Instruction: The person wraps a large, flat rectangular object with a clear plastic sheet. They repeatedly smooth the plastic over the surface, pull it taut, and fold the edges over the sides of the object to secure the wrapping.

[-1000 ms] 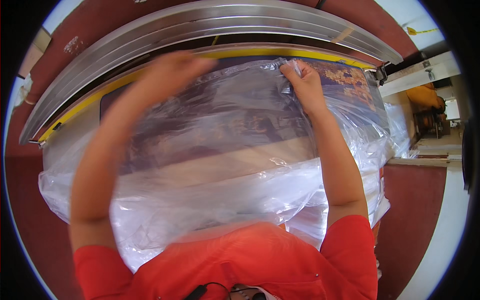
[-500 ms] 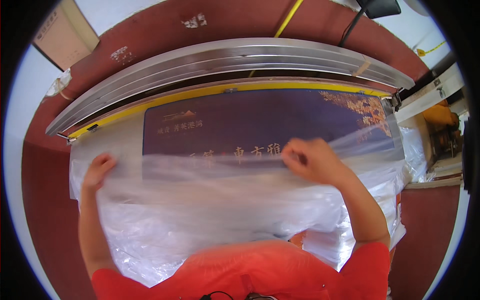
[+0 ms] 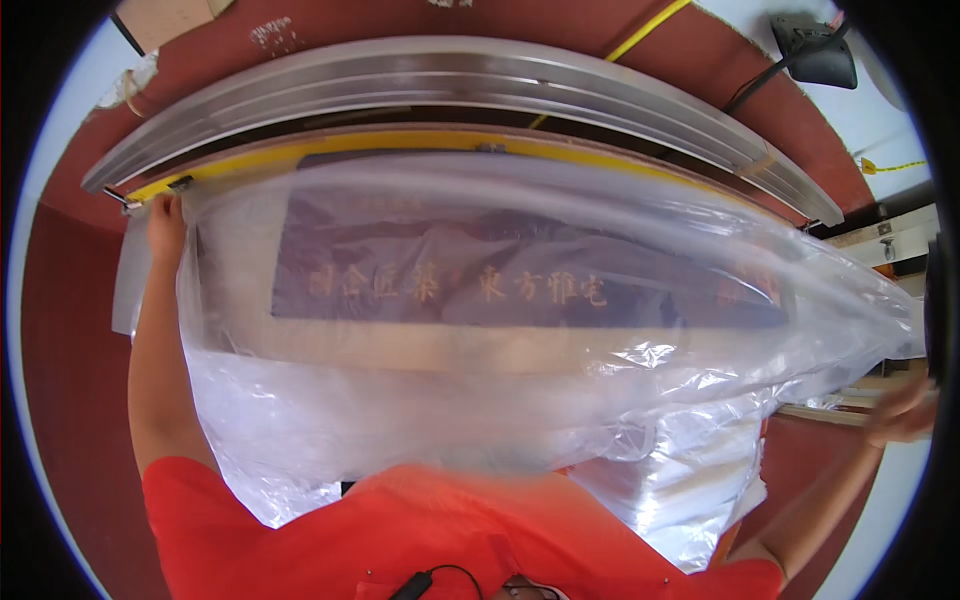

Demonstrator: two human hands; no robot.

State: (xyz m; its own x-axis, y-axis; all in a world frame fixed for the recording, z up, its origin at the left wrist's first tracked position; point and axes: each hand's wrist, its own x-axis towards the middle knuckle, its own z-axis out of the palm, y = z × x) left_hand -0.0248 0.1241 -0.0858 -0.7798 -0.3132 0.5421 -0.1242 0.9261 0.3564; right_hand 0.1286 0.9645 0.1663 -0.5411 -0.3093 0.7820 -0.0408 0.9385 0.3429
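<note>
A clear plastic film (image 3: pixel 560 400) lies in folds over a dark blue printed panel (image 3: pixel 540 240) with gold lettering. At the far left corner, my left hand (image 3: pixel 168 225) is closed on the edge of the film, beside a yellow strip (image 3: pixel 420 143). My right hand (image 3: pixel 903 410) is stretched out at the far right, smeared by motion. Just above it, the film is drawn to a narrow point near the dark rim of the picture. Whether my right fingers hold the film cannot be made out.
Behind the yellow strip runs a long ridged metal bar (image 3: pixel 470 70). More crumpled film hangs toward my red shirt (image 3: pixel 430 540). A black device on a cable (image 3: pixel 815 50) stands at the back right, and a cardboard box (image 3: pixel 170 20) at the back left. The floor (image 3: pixel 75 340) is dark red.
My left hand has moved forward to the yellow strip. My right hand has swung from the middle to the far right. The film now covers most of the panel.
</note>
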